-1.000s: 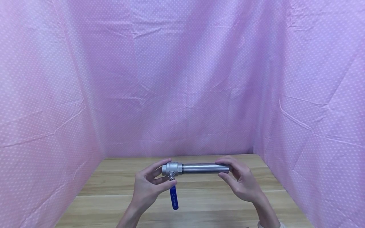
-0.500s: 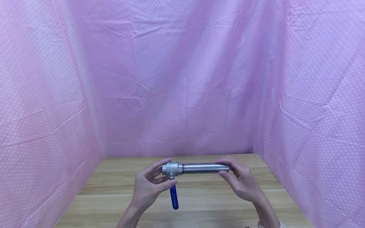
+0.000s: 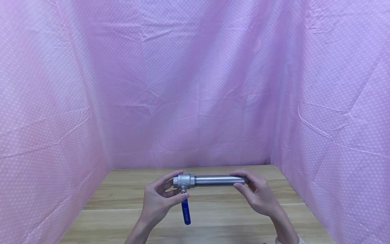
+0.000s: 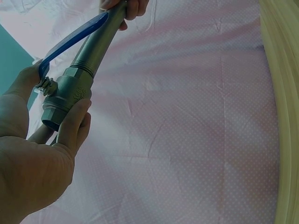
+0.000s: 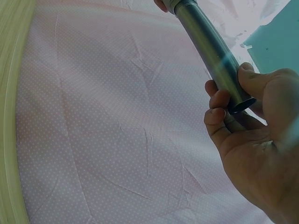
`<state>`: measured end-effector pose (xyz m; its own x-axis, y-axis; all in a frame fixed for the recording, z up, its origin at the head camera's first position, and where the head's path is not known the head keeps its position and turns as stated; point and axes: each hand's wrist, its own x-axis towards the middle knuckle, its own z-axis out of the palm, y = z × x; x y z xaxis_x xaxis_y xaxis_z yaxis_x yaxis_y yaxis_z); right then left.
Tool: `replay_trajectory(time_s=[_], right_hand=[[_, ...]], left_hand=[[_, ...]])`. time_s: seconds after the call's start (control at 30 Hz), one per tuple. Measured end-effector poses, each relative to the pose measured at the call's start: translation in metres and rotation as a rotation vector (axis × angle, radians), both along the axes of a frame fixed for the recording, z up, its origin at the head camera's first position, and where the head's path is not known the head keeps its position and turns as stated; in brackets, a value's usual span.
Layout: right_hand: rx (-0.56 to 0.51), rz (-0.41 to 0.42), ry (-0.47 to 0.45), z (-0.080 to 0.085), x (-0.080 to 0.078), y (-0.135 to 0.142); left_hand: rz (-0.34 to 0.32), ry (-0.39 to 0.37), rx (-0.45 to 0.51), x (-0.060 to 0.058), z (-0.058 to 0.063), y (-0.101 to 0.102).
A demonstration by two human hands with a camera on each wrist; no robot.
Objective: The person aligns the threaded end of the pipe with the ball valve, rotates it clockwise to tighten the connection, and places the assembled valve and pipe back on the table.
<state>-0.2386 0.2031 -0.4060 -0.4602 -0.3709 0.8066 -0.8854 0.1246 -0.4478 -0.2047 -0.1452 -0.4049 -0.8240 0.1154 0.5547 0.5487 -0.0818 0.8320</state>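
Note:
A silver ball valve [image 3: 184, 180] with a blue lever handle [image 3: 186, 213] is joined to a plain steel pipe [image 3: 217, 180]. My left hand [image 3: 158, 200] grips the valve body, its thumb against the top of the lever and its fingers behind the body. The lever points toward me in the head view. At the pipe's far right end, my right hand [image 3: 259, 195] pinches the pipe between thumb and fingers. Threads [image 4: 84, 66] show where the pipe enters the valve in the left wrist view. The pipe's open end [image 5: 241, 105] faces the right palm.
Below the hands lies a light wooden tabletop [image 3: 225, 217]. Pink dotted cloth [image 3: 195, 84] hangs at the back and along both sides, meeting the table's edges.

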Motion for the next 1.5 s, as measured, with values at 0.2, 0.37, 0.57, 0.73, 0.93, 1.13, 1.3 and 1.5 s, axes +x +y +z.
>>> replay_trajectory(time_s=[0.2,0.37,0.57,0.73,0.93,1.13,1.3,1.5], right_hand=[[-0.007,0.023,-0.022,0.0,0.0009,-0.0008],[-0.023,0.06,-0.008,0.0003,-0.0006,-0.0009],[-0.053,0.113,0.037,-0.0002,-0.0022,-0.0022],[-0.059,0.124,0.052,-0.0008,-0.0025,-0.0024],[-0.037,0.08,0.031,-0.0004,-0.0024,-0.0009],[-0.004,0.009,0.029,-0.0006,-0.0018,0.0003],[0.019,-0.043,0.022,-0.0002,-0.0006,0.0004],[-0.033,0.042,0.032,0.0011,-0.0013,-0.0019]], left_hand=[[0.009,-0.018,0.0,-0.0001,-0.0012,-0.0001],[0.008,-0.02,0.003,-0.0004,-0.0013,-0.0001],[0.003,-0.014,0.003,-0.0012,-0.0003,0.0003],[0.001,-0.011,-0.002,-0.0012,-0.0005,0.0008],[-0.006,-0.011,0.007,-0.0008,-0.0006,0.001],[-0.008,-0.008,0.006,-0.0006,-0.0006,0.0007],[-0.005,-0.009,0.008,-0.0001,-0.0005,0.0005],[0.005,-0.021,0.008,0.0002,0.0005,0.0008]])
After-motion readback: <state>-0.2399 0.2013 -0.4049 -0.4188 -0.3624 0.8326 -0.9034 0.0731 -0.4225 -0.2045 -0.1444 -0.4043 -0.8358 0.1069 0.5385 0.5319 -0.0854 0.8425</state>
